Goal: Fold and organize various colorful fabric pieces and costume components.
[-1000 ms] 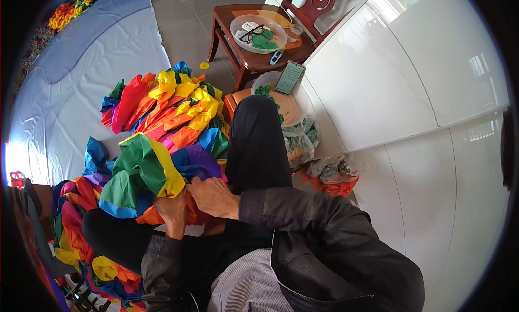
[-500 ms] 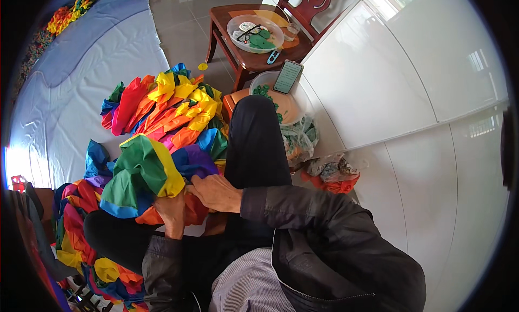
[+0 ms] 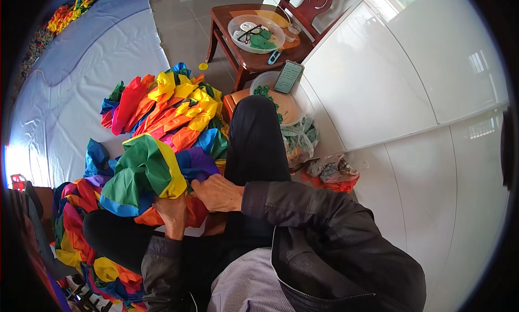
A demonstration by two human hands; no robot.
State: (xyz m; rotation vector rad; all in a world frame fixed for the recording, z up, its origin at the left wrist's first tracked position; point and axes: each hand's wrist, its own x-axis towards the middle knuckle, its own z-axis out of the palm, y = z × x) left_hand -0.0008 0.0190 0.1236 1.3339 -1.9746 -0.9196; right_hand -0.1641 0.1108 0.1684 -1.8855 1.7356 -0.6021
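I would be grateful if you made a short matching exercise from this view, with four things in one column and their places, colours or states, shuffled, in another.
Things:
1. Glasses
2. Phone
3. Left hand
4. Chair

Places, colours or states:
A. Partly hidden by the green and yellow cloth
B. Reddish-brown
C. Inside the upper bowl
D. At the rim of the lower bowl

Right pairs: 1-C, 2-D, 3-A, 4-B
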